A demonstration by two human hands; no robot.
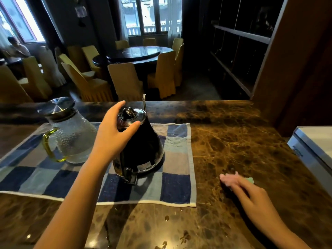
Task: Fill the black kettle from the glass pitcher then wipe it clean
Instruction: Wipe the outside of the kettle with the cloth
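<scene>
One black kettle (143,146) and one glass pitcher (71,133), lid on, side by side on one blue checked towel (176,184) on the marble worktop (233,141). Left hand (111,135) spread wide, cupping the kettle's top. Right hand (249,193) fingers flat on one pink-green cloth (227,177), blurred.

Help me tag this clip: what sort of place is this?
Probably a restaurant or banquet room: a round dining table ringed by cloth-covered chairs, seen across a marble service counter.
</scene>
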